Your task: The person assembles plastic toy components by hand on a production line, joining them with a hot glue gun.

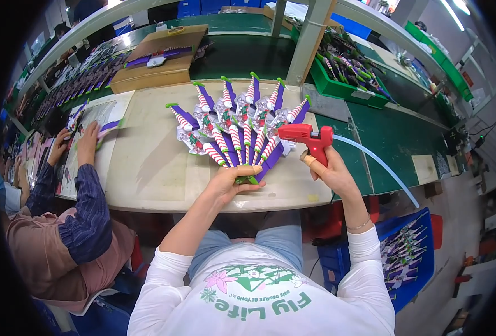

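Observation:
My right hand (333,171) is wrapped round the handle of a red hot glue gun (298,133), whose nozzle points left at the pieces on the table. A long pale-blue glue stick (379,162) curves out of its back. Several ornaments (225,120) with red-and-white striped legs, green tips, purple strips and clear plastic parts lie fanned out in two rows. At the near end of the fan, my left hand (231,183) is closed on a striped-leg ornament (253,178) with a green tip. Tan finger covers show on both hands.
To the left, a co-worker's hands (85,143) handle a similar piece. A cardboard box (164,61) stands behind on the left, a metal post (311,42) at the back. A green crate (349,92) of ornaments sits back right, a blue bin (427,246) of them low right.

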The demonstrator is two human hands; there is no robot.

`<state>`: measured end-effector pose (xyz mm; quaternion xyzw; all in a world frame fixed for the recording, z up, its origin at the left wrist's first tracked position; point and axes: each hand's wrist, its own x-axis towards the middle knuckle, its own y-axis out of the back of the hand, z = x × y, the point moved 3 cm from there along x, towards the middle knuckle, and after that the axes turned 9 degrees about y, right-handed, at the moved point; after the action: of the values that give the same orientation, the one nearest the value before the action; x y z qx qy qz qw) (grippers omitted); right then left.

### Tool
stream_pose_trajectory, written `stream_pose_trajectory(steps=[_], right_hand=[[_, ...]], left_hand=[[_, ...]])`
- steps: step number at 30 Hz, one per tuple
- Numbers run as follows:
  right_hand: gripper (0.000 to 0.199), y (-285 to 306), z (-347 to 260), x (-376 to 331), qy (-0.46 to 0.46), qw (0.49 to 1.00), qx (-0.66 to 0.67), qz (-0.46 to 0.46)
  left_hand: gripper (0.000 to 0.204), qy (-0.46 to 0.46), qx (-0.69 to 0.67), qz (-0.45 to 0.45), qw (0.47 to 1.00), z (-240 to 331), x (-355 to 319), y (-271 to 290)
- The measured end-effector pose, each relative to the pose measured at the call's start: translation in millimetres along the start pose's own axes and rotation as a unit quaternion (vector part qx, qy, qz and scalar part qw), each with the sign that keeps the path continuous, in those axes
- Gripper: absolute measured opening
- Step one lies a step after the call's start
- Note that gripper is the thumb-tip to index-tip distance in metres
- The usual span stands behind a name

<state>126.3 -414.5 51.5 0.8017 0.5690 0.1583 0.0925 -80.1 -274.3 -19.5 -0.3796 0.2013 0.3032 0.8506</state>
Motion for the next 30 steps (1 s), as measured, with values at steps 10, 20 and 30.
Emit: stream_pose_trajectory(steps=[10, 20, 30], right_hand=[[0.028, 1.2, 4.6, 3.2, -0.004, 1.0, 0.006, 0.009], [0.026, 10.2, 12.3, 22.2, 0.016, 0.994, 0.017, 0.105], [0.026, 10.3, 13.9, 25.1, 0.009, 0.994, 0.024, 0.102]], left_hand=[[0.028, 0.003, -0.006, -0.014, 1.0, -0.9, 1.5, 2.0], [0.029, -0.002, -0.002, -0.005, 1.0, 1.5, -1.2, -1.1], [0.026, -0.002, -0.003, -0.01, 1.0, 0.5, -1.4, -0.8]])
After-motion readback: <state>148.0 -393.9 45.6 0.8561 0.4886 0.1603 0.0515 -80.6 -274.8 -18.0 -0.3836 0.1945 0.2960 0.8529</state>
